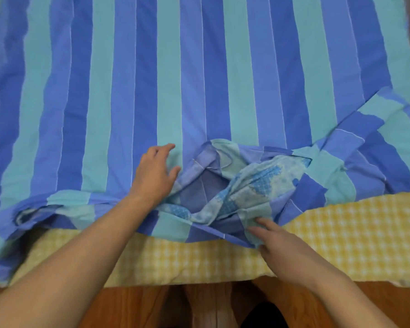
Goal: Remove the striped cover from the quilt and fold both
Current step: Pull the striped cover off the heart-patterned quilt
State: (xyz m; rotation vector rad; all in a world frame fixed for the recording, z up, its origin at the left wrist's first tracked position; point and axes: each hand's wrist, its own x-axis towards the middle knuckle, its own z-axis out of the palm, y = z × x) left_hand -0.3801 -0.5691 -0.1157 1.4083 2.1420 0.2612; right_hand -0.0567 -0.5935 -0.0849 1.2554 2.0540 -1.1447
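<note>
Striped cover (199, 79) in bands of dark blue, mid blue and teal fills most of the view, spread flat over a bed and running off the top and left edges. Its near edge is rumpled, and its right corner is folded back on itself, so that the stripes there run at a slant. Under it lies a yellow checked sheet (341, 233), bare along the near edge of the bed, with a brown wooden floor (133, 308) below that. At the middle of the near edge the cover gapes open like a sack, its paler inner side showing, and out of that opening bulges the quilt (263, 183), a white cloth with a blue printed pattern, bunched in folds; most of it is hidden inside the cover. The left hand (155, 174) rests flat on the striped cloth just left of the opening, its fingers (166, 147) spread loosely and closed on nothing. The right hand (284, 245) is at the lower lip of the opening, its fingers (268, 223) pinching a fold of the cover's edge just beside the quilt. Both forearms are bare.
</note>
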